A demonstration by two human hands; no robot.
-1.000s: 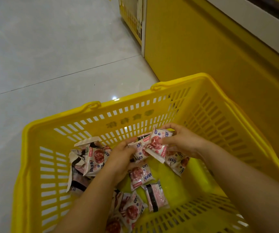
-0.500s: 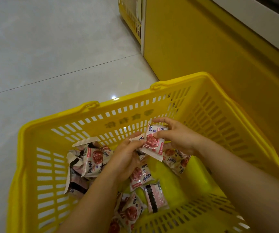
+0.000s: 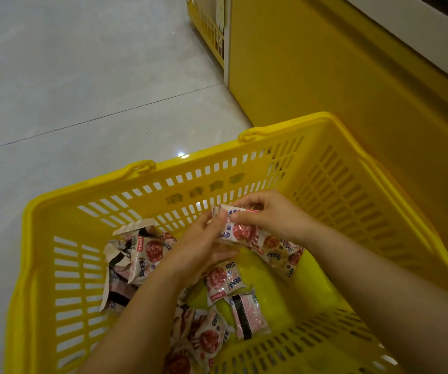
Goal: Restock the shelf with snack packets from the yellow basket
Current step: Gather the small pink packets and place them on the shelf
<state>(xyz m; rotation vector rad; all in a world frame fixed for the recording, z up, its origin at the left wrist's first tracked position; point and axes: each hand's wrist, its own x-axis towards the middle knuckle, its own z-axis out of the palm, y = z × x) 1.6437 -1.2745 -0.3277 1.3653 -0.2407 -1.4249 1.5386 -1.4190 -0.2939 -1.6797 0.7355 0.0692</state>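
Observation:
A yellow plastic basket point(image 3: 163, 182) stands on the floor with several white-and-red snack packets point(image 3: 147, 252) lying loose on its bottom. Above them, near the far wall, both hands hold a small stack of snack packets point(image 3: 240, 229). My right hand point(image 3: 274, 217) pinches the stack from the top and right. My left hand point(image 3: 204, 244) grips it from the left and below. More packets point(image 3: 223, 279) lie under and in front of my hands.
The yellow base of a shelf unit point(image 3: 325, 76) rises right behind the basket, with a white ledge point(image 3: 419, 31) at the top right. Another yellow rack point(image 3: 206, 25) stands at the top centre. Pale floor tiles point(image 3: 69, 90) spread to the left.
Both hands have lifted the gathered packets slightly and pressed them together into one stack near the basket's far wall. The basket has not moved.

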